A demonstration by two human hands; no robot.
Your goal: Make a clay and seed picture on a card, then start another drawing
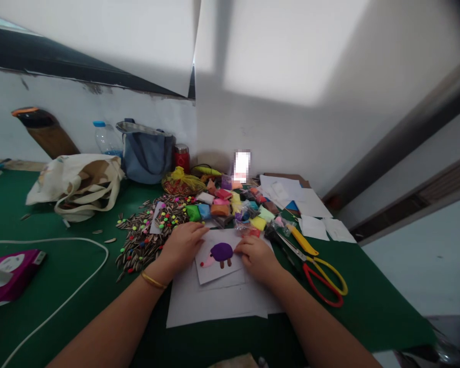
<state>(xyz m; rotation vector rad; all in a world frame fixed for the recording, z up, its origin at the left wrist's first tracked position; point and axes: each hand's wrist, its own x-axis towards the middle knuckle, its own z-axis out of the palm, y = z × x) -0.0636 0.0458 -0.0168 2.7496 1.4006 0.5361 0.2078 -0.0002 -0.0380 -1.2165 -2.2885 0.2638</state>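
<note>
A small white card [209, 274] lies on larger white sheets [214, 306] in front of me. On it is a flat clay animal with a purple body [222, 251], a pink pointed snout, a red nose and brown legs. My left hand [184, 246] rests flat at the card's upper left edge, fingers stretched out. At the right side of the purple body is my right hand [257, 255]; its fingers are drawn together, and their tips touch the clay's edge or the card. Anything between those fingertips is too small to make out.
Sunflower seeds [141, 250] mixed with coloured pellets heap at left. Behind the card lie wrapped clay packets [220, 209]. Scissors [322, 276] and a yellow cutter [302, 239] lie at right. Bags [147, 153], a red flask [181, 157] and a white cable [80, 289] are farther out.
</note>
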